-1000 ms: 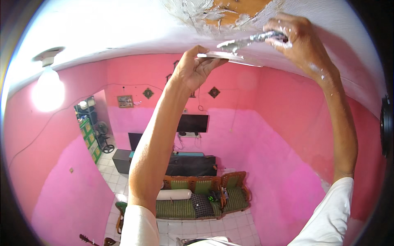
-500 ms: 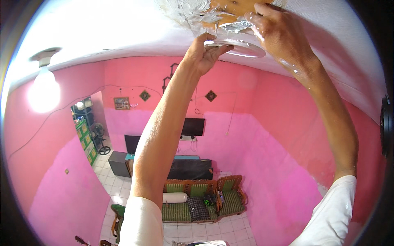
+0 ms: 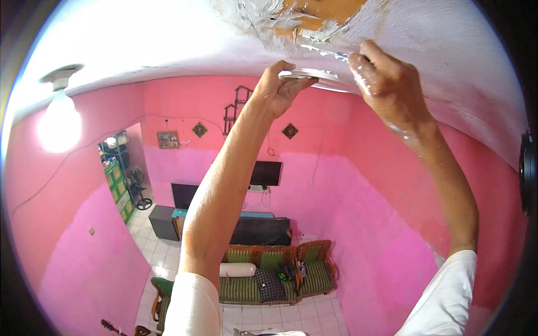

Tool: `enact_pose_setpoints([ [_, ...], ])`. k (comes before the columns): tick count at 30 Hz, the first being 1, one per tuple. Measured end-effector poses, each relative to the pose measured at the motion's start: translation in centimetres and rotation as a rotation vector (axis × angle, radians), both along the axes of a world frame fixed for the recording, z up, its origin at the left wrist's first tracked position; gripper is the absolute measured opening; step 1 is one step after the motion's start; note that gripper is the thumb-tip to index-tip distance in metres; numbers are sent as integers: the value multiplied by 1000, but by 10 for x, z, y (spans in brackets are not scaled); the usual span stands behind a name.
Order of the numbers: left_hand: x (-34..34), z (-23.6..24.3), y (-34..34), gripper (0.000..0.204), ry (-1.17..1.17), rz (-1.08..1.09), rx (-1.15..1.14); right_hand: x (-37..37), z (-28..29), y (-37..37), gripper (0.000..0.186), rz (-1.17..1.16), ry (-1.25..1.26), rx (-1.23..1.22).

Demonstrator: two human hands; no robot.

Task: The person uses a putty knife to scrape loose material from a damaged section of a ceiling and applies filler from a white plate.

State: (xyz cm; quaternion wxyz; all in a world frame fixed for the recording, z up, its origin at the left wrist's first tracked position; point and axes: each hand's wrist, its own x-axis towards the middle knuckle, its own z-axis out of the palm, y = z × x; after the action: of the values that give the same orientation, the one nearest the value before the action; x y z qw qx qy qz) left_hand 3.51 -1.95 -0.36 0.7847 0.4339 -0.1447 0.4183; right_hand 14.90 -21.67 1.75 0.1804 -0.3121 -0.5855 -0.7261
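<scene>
Overhead, my left hand [image 3: 278, 87] grips a shallow white plate [image 3: 335, 85] by its near edge, thumb on top and fingers beneath. White paste lies on the plate. To its right my right hand [image 3: 392, 84] is closed round a putty knife [image 3: 329, 54], its thin blade seen nearly edge-on with white paste along it. The blade is just below the ceiling; whether it touches cannot be made out. Above it is an orange-brown patch [image 3: 330, 8] bordered by rough grey-white filler [image 3: 255, 17]. White smears mark my right fingers and wrist.
A lit bulb [image 3: 60, 123] hangs from the ceiling at left. Far below stand a green-striped wooden sofa [image 3: 241, 290], an armchair [image 3: 315, 274], a dark cabinet [image 3: 165, 223] and a wall-mounted screen [image 3: 265, 173]. Pink walls surround the room; a doorway opens at left.
My right hand and the putty knife have come down and right, away from the orange-brown patch, leaving more of it visible. The plate in my left hand is slightly lower.
</scene>
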Motion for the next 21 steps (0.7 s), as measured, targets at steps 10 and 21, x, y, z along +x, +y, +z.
enact_pose_setpoints([
  [10,0,14,5,52,-12,-9,-16,6,18,36,10,29,-6,44],
  [21,-21,10,-13,54,-49,-26,-33,-39,-1,-51,22,182,-103,133],
])
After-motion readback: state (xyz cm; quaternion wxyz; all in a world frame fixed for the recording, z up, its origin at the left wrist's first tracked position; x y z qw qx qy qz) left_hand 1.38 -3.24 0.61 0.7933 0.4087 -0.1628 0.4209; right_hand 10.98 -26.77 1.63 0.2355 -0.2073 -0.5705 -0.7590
